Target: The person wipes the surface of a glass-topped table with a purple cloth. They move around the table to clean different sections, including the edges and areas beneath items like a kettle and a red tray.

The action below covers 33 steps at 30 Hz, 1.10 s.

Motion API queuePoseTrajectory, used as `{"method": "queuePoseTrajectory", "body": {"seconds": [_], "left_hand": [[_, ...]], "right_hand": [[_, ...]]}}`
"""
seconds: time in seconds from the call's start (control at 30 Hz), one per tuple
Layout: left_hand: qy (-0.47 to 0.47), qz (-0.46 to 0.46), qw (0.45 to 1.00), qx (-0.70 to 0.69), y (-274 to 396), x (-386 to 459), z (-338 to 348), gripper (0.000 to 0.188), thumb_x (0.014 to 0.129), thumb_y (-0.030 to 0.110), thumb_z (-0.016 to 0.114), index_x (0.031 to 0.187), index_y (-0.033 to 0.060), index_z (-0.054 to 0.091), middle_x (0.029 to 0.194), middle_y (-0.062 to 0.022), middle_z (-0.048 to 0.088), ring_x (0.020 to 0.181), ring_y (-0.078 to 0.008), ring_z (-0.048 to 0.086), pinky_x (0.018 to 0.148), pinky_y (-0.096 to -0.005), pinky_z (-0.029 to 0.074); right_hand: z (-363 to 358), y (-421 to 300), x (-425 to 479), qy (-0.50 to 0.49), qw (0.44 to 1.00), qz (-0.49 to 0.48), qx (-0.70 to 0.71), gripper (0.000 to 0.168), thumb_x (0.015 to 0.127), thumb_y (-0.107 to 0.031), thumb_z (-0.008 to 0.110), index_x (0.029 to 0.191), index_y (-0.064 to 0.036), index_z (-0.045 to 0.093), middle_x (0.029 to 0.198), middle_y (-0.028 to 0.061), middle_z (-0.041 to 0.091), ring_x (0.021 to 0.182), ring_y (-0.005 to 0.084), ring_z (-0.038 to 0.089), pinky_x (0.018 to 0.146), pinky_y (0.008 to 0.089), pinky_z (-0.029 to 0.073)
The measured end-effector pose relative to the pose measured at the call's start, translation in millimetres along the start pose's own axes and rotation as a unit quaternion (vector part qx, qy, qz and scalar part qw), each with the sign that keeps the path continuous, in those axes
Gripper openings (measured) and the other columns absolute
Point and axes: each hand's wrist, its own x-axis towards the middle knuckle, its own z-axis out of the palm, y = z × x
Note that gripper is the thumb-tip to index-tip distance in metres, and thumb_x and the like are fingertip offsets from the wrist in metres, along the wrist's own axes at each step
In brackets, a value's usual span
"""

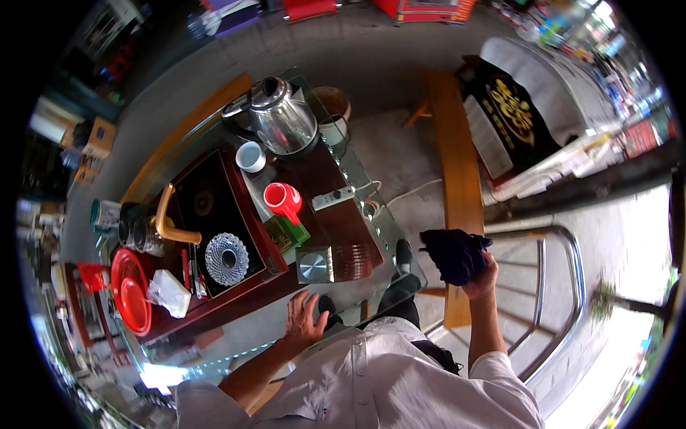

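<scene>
My right hand (481, 279) grips a bunched dark navy cloth (453, 256), held out over the near end of a wooden bench (462, 198). With fingers spread and nothing in it, my left hand (304, 320) is at the near edge of the glass-topped table (316, 292); whether it touches the glass I cannot tell. Closest to it on the table is a small box with a round silver disc (314, 267). A red mug (282, 199) stands farther in, beside a power strip (333, 198) and a green box (292, 234).
A steel electric kettle (284, 118) and white cup (250, 156) stand at the table's far side. Left are a glass ashtray (227, 259), gold-coloured faucet (171, 225), red basins (120, 268) and tissue pack (170, 294). Metal railing (576, 268) curves at right; a cable (412, 190) crosses the floor.
</scene>
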Motion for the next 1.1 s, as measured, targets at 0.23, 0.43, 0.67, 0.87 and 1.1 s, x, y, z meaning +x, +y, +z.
{"method": "queuePoseTrajectory", "body": {"seconds": [0.23, 0.43, 0.67, 0.87, 1.1], "left_hand": [[0.131, -0.267, 0.946, 0.126, 71, 81, 108, 0.071, 0.089, 0.031, 0.068, 0.146, 0.0033, 0.037, 0.146, -0.0263, 0.036, 0.132, -0.0464, 0.035, 0.111, -0.0585, 0.027], [0.134, -0.276, 0.923, 0.231, 84, 106, 133, 0.076, 0.091, 0.045, 0.058, 0.147, -0.0007, 0.037, 0.147, -0.0295, 0.032, 0.135, -0.0494, 0.032, 0.112, -0.0625, 0.025], [0.157, -0.303, 0.914, 0.218, 89, 103, 130, 0.074, 0.088, 0.043, 0.063, 0.145, 0.002, 0.041, 0.147, -0.0291, 0.033, 0.135, -0.0492, 0.033, 0.112, -0.0617, 0.026], [0.177, -0.314, 0.914, 0.188, 89, 110, 120, 0.071, 0.086, 0.043, 0.065, 0.142, 0.0033, 0.045, 0.143, -0.0263, 0.039, 0.135, -0.0453, 0.036, 0.114, -0.0591, 0.026], [0.166, -0.361, 0.904, 0.157, 94, 109, 118, 0.073, 0.082, 0.038, 0.071, 0.143, 0.0082, 0.045, 0.146, -0.0238, 0.041, 0.137, -0.0432, 0.038, 0.116, -0.056, 0.027]], "right_hand": [[66, -86, 112, -0.141, 0.981, 0.094, -0.097, 0.069, 0.092, -0.048, 0.055, 0.15, -0.013, 0.041, 0.153, 0.0085, 0.043, 0.141, 0.0294, 0.039, 0.119, 0.0477, 0.026], [14, -93, 227, -0.223, 0.927, 0.297, -0.038, 0.081, 0.091, -0.069, 0.048, 0.145, -0.008, 0.047, 0.151, 0.0143, 0.045, 0.138, 0.0338, 0.043, 0.117, 0.0526, 0.03], [81, -21, 217, -0.143, 0.934, 0.304, -0.122, 0.089, 0.086, -0.066, 0.058, 0.145, -0.001, 0.044, 0.148, 0.0182, 0.047, 0.135, 0.0362, 0.046, 0.116, 0.051, 0.033], [135, -42, 211, -0.22, 0.903, 0.333, -0.16, 0.085, 0.083, -0.066, 0.065, 0.147, -0.015, 0.045, 0.145, 0.0122, 0.05, 0.122, 0.0314, 0.055, 0.1, 0.052, 0.044], [104, -29, 245, -0.187, 0.834, 0.488, -0.175, 0.087, 0.077, -0.062, 0.072, 0.146, -0.015, 0.046, 0.15, 0.0093, 0.046, 0.135, 0.0321, 0.045, 0.111, 0.0548, 0.035]]}}
